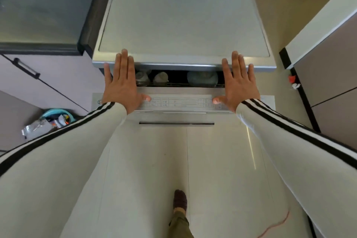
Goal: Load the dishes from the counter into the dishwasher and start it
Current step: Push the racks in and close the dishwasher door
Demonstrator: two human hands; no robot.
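The silver dishwasher (pixel 183 25) stands straight ahead, seen from above. Its door (pixel 181 141) is nearly closed, leaving a narrow dark gap at the top. Through the gap show a grey-green bowl (pixel 201 78) and two smaller rounded dishes (pixel 160 78). The control panel (pixel 183 102) with its buttons runs along the door's top edge. My left hand (pixel 120 81) lies flat with straight fingers over the left end of the gap, thumb on the panel. My right hand (pixel 238 83) lies flat the same way at the right end.
A dark glossy counter (pixel 38 6) sits at the left above a cabinet with a black handle (pixel 26 67). A teal bin (pixel 56 117) with wrappers stands on the floor at left. A cabinet (pixel 324 63) flanks the right. My foot (pixel 180 201) is below.
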